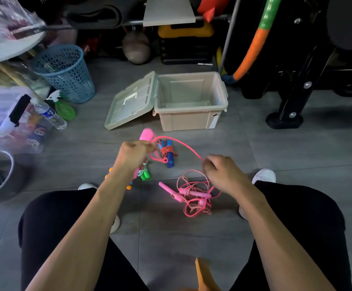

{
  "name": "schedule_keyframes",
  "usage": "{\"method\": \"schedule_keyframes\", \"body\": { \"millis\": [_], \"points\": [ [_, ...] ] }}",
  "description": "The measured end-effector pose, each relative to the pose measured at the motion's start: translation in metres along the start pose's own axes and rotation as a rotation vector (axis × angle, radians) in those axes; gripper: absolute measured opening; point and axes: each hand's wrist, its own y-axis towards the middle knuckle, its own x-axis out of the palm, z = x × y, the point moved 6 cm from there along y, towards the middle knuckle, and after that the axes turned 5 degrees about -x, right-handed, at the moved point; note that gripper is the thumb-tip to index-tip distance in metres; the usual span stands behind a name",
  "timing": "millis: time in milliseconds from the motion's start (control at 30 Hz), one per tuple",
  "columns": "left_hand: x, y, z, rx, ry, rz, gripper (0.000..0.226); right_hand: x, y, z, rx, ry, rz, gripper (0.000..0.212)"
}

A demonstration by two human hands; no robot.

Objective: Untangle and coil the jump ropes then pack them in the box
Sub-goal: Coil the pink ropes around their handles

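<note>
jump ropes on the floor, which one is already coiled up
The blue-handled rope, lying just in front of the box: its red cord is wound tightly around its handles. The pink ropes near the right hand are a loose tangle.

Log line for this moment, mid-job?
left hand: grips pink handle | right hand: pinches pink rope | tangle: on floor | box: open, no ropes inside

The open beige storage box has clear access from above; its lid hangs left. Grey floor lies bare to its right. In front, a blue-handled rope bundle and tangled pink ropes clutter the approach.
</note>
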Motion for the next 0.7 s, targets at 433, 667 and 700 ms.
{"method": "schedule_keyframes", "body": {
  "millis": [433,667,700],
  "points": [
    [0.05,-0.038,0.02,0.609,0.404,-0.272,0.003,-0.012,-0.002,-0.029,-0.294,0.13,0.056,0.033],
    [0.014,-0.023,0.031,0.463,0.144,-0.017,0.016,0.008,-0.001,0.016,0.102,0.029,-0.254,0.027],
    [0.012,-0.02,0.027,0.409,0.173,-0.004,0.017,0.009,-0.001,0.019,0.123,0.01,-0.274,0.028]
  ]
}}
